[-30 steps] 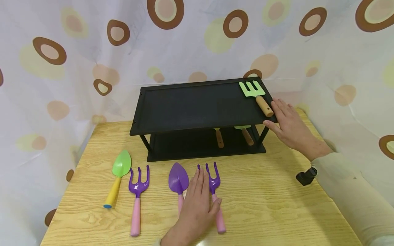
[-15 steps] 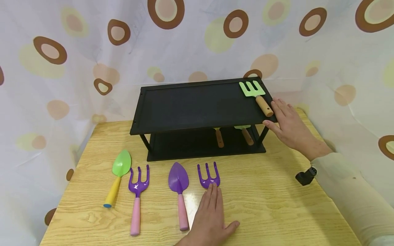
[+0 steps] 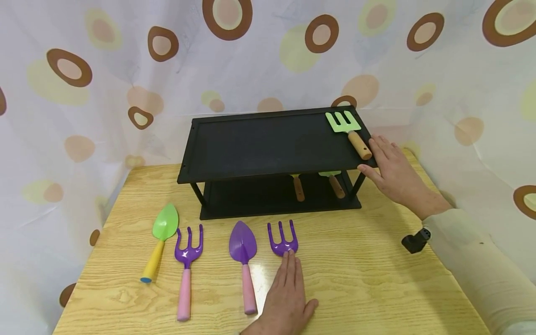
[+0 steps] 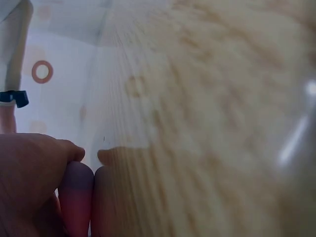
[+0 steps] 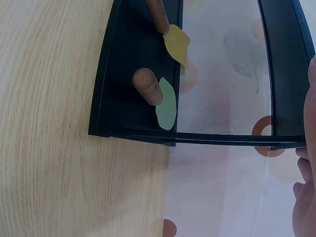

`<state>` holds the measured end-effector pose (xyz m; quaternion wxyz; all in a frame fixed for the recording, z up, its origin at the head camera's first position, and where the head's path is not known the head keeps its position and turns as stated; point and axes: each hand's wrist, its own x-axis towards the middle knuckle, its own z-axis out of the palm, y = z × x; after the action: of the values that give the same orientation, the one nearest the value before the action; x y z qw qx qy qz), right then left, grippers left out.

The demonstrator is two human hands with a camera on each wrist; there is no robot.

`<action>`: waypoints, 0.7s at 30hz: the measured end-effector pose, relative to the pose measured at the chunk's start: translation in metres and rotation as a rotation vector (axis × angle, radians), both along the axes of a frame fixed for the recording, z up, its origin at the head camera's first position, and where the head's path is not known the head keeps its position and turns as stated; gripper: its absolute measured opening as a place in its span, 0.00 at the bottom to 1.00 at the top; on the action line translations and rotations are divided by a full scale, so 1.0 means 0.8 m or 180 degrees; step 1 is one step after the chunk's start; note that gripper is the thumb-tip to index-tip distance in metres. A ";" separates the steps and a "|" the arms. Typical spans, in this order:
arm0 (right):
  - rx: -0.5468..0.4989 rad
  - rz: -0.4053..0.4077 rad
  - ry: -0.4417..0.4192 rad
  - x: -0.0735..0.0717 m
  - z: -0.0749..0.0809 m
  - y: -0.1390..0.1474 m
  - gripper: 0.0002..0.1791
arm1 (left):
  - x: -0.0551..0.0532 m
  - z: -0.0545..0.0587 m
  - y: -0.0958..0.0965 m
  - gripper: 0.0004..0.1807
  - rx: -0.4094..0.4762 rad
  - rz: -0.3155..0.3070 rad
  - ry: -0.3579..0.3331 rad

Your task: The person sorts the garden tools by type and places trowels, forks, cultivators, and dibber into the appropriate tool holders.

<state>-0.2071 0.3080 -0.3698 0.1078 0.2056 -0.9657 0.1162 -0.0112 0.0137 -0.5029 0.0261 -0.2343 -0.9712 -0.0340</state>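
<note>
Straight-fingered, the left hand (image 3: 286, 294) lies over the lower-centre purple fork (image 3: 284, 247); the right hand (image 3: 391, 171), straight too, touches the rack (image 3: 251, 146) — bumping could shift it.

There are seven garden tools in total: three are forks, namely the light-green fork (image 3: 352, 137), the left purple fork (image 3: 186, 274) and the right purple fork (image 3: 283, 245); two are trowels, namely the green trowel (image 3: 164, 228) and the purple trowel (image 3: 244, 253); and two, the yellow-headed tool (image 5: 175, 42) and the green-headed tool (image 5: 166, 108), are of a kind which I cannot tell with certainty. Of these seven, four lie on one table (image 3: 360, 274) and three on one black rack (image 3: 259, 144), which counts two tiers. The hands are two — one left hand (image 3: 284, 295) and one right hand (image 3: 395, 176) — and the small black device (image 3: 416, 241) is one only.
</note>
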 end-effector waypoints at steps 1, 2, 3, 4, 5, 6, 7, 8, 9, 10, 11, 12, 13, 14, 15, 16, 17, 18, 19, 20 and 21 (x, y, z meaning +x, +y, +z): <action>-0.0009 0.0004 -0.0003 0.000 0.000 0.000 0.40 | -0.001 -0.002 -0.001 0.48 -0.0022 -0.0016 0.0113; -0.0016 0.0006 -0.0006 0.000 -0.001 0.000 0.40 | -0.001 -0.003 -0.002 0.46 -0.0040 -0.0035 0.0211; -0.0024 0.0008 -0.0013 0.000 -0.001 0.000 0.40 | -0.002 -0.005 -0.003 0.44 -0.0115 -0.0094 0.0336; -0.0031 0.0006 -0.0015 0.000 -0.001 0.000 0.40 | -0.003 -0.006 -0.004 0.42 -0.0194 -0.0151 0.0428; -0.0037 0.0004 -0.0018 -0.001 -0.001 0.000 0.40 | -0.003 -0.006 -0.005 0.40 -0.0277 -0.0217 0.0501; -0.0039 0.0002 -0.0023 -0.001 -0.001 0.000 0.40 | -0.004 -0.006 -0.006 0.39 -0.0311 -0.0255 0.0539; -0.0041 0.0000 -0.0026 -0.001 -0.002 0.000 0.40 | -0.004 -0.006 -0.007 0.38 -0.0325 -0.0287 0.0562; -0.0041 -0.0003 -0.0028 -0.001 -0.001 0.000 0.40 | -0.004 -0.006 -0.007 0.37 -0.0340 -0.0321 0.0594; -0.0041 -0.0007 -0.0033 -0.001 -0.001 0.001 0.40 | -0.004 -0.006 -0.008 0.37 -0.0363 -0.0352 0.0624; -0.0038 -0.0008 -0.0031 -0.001 -0.002 0.001 0.40 | -0.004 -0.006 -0.008 0.36 -0.0309 -0.0351 0.0644; -0.0035 -0.0009 -0.0035 -0.001 -0.002 0.001 0.40 | -0.004 -0.006 -0.008 0.34 -0.0264 -0.0362 0.0679; -0.0035 -0.0007 -0.0035 -0.001 -0.002 0.000 0.40 | -0.004 -0.006 -0.009 0.33 -0.0212 -0.0354 0.0704; -0.0036 -0.0006 -0.0037 -0.001 -0.002 0.000 0.40 | -0.003 -0.006 -0.010 0.32 -0.0206 -0.0366 0.0708; -0.0034 -0.0007 -0.0040 -0.001 -0.002 0.000 0.40 | -0.003 -0.006 -0.011 0.31 -0.0213 -0.0378 0.0706; -0.0033 -0.0006 -0.0041 -0.001 -0.002 0.000 0.40 | -0.002 -0.005 -0.012 0.31 -0.0202 -0.0379 0.0670; -0.0035 -0.0005 -0.0043 -0.001 -0.002 0.000 0.40 | -0.001 -0.004 -0.013 0.31 -0.0158 -0.0377 0.0608; -0.0039 -0.0006 -0.0046 -0.001 -0.002 0.000 0.40 | 0.000 -0.003 -0.014 0.30 -0.0116 -0.0372 0.0524; -0.0041 -0.0007 -0.0048 -0.001 -0.002 0.000 0.40 | 0.001 -0.002 -0.016 0.29 -0.0058 -0.0353 0.0424; -0.0039 -0.0010 -0.0050 0.000 -0.002 0.000 0.40 | 0.001 0.000 -0.017 0.28 -0.0015 -0.0348 0.0358; -0.0036 -0.0013 -0.0050 0.000 -0.002 0.000 0.40 | 0.000 0.001 -0.018 0.29 0.0044 -0.0349 0.0327; -0.0034 -0.0014 -0.0048 0.000 -0.002 0.000 0.40 | 0.000 0.003 -0.019 0.30 0.0100 -0.0347 0.0310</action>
<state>-0.2071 0.3078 -0.3712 0.1019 0.2020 -0.9663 0.1227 -0.0113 -0.0016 -0.5009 0.0751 -0.2878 -0.9539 -0.0392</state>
